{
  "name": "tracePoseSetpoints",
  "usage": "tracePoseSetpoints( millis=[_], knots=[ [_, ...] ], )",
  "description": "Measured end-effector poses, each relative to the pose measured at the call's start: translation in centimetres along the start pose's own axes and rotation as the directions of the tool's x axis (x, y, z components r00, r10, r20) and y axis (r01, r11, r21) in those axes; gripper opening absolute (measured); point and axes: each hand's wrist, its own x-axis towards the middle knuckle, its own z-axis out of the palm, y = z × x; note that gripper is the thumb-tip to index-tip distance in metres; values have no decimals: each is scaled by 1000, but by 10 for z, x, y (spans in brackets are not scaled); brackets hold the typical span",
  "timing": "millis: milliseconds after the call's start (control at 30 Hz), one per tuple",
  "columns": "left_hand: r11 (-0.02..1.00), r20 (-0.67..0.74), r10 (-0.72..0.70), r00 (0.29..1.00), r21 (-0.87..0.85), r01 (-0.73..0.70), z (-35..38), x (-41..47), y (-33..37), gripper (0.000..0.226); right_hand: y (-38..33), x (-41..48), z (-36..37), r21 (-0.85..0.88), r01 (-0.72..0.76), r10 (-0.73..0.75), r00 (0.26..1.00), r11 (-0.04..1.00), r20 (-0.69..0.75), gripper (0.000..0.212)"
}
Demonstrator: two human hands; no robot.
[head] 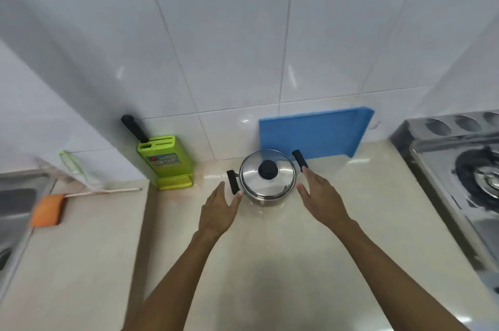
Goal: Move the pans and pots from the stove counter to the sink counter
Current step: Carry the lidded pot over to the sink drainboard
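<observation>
A small steel pot (266,178) with a lid, a black knob and two black side handles stands on the beige counter (364,209) near the wall. My left hand (220,207) is open just beside its left handle, fingertips almost touching it. On the other side, my right hand (320,194) reaches toward the right handle with fingers apart, one fingertip at the handle's end. Neither hand grips the pot.
A blue cutting board (316,132) leans on the wall behind the pot. A green knife block (167,161) stands to the left. Further left lie an orange sponge (48,210), a brush and the sink (16,203). The steel gas stove (464,174) is at right.
</observation>
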Motion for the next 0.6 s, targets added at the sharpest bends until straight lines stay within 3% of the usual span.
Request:
tracePoseSetpoints(
  millis=[133, 333, 600],
  knots=[
    [995, -23, -96, 995, 4, 96, 16, 13, 20, 78, 34, 40, -5, 3, 23, -23, 995, 1000, 97, 56],
    [986, -115, -164, 980, -40, 160, 32, 32, 35, 38, 63, 93, -2, 2, 60, -59, 992, 998, 108, 47],
    [957, -257, -280, 925, -157, 246, 46, 53, 36, 36, 79, 132, 30, 129, 14, -29, 993, 992, 116, 38]
  ],
)
